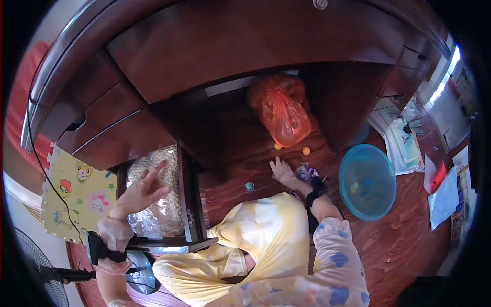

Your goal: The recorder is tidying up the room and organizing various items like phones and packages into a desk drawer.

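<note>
My left hand point(147, 190), fingers spread, hovers over a pulled-out drawer point(188, 207) and holds nothing. A clear plastic bag point(153, 215) with a beige knitted-looking item fills that drawer. Low over the reddish wood floor, my right hand point(284, 172) reaches forward with its visible fingers apart; its palm is hidden, and nothing shows between the fingertips. Two small orange balls point(306, 151) lie just beyond it, one against a tied red plastic bag point(287, 117). Beside my right wrist is a purple and silver trinket point(305, 172). A small teal ball point(249, 186) rests left of this hand.
A dark wood desk point(245, 42) arches overhead. On the right are a translucent blue basin point(367, 182) with small things inside, a stack of papers point(402, 149) and a light-blue packet point(444, 199). Left are a printed foam mat point(76, 192), a hanging cable point(48, 172) and a fan point(36, 264).
</note>
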The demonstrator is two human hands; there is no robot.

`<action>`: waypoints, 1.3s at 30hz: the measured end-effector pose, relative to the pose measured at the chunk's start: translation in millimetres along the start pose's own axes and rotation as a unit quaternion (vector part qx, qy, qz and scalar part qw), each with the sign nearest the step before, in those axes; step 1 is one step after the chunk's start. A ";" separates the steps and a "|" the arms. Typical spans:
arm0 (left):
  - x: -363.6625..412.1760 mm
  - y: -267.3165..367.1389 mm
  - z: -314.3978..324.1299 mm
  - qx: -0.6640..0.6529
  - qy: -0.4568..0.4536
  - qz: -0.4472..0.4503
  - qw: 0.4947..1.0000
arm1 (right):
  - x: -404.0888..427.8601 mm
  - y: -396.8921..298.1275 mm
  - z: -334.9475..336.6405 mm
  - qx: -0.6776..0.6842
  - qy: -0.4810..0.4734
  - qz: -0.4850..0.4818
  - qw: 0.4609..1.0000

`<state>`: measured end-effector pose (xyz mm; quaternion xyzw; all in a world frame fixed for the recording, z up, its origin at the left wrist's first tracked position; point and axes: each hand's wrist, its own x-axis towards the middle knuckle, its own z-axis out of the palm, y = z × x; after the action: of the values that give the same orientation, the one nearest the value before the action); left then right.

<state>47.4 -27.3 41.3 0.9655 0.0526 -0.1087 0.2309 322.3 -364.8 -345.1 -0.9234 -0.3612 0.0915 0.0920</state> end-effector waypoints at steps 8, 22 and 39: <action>-5.0 0.2 -1.0 -0.007 -0.001 -0.050 0.999 | 1.4 4.4 -41.4 0.127 0.255 0.161 0.945; 5.1 -1.8 1.0 0.007 0.011 0.022 1.000 | -16.8 104.2 -49.5 0.076 0.104 0.324 0.937; 3.0 -10.9 0.5 0.011 0.019 0.023 0.999 | 72.5 18.7 -35.7 -0.147 -0.147 0.003 0.978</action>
<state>48.6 -17.7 35.4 0.9707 0.0335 -0.0856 0.2221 395.2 -332.4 -322.4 -0.9046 -0.3772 0.1724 -0.0990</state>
